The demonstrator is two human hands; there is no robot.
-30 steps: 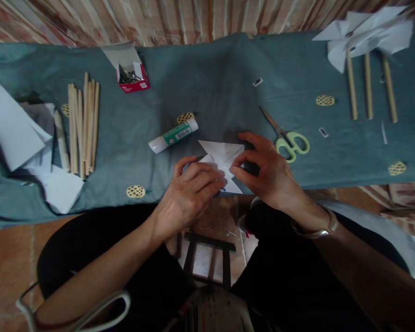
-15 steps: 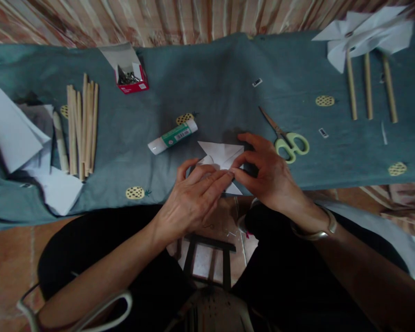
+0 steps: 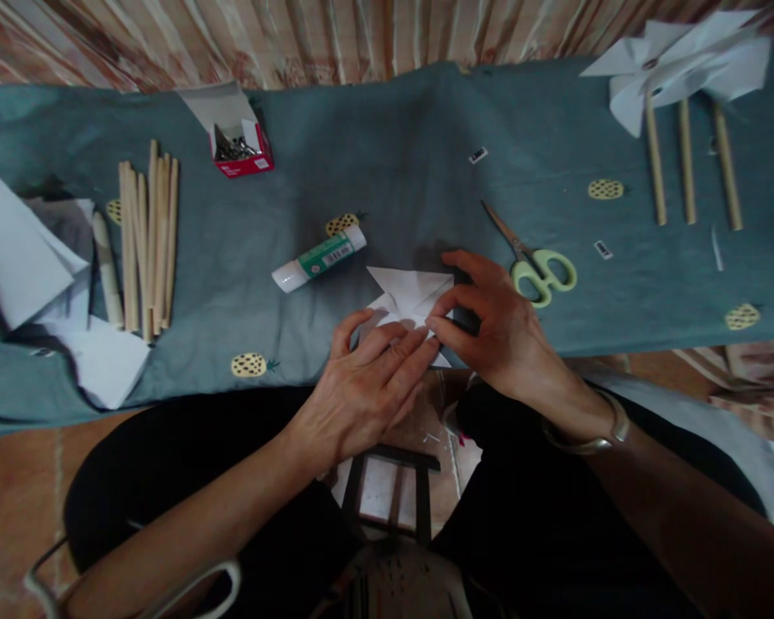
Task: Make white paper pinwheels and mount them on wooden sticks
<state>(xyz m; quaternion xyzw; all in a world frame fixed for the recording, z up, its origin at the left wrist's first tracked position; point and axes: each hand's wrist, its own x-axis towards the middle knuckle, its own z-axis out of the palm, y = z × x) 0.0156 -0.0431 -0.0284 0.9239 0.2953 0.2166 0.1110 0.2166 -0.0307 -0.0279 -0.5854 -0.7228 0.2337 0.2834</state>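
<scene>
Under two hands (image 3: 361, 391) (image 3: 506, 335), one paper (image 3: 408, 288).

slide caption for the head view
Left hand and right hand press a folded paper pinwheel on a teal cloth beside glue stick, scissors and wooden sticks.

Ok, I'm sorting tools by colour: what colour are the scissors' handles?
Pale green, on the scissors beside the right hand; the head view shows it plainly.

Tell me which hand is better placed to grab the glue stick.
Probably the left hand: the glue stick lies on its side of the paper, while the right hand rests on the paper by the scissors.
</scene>
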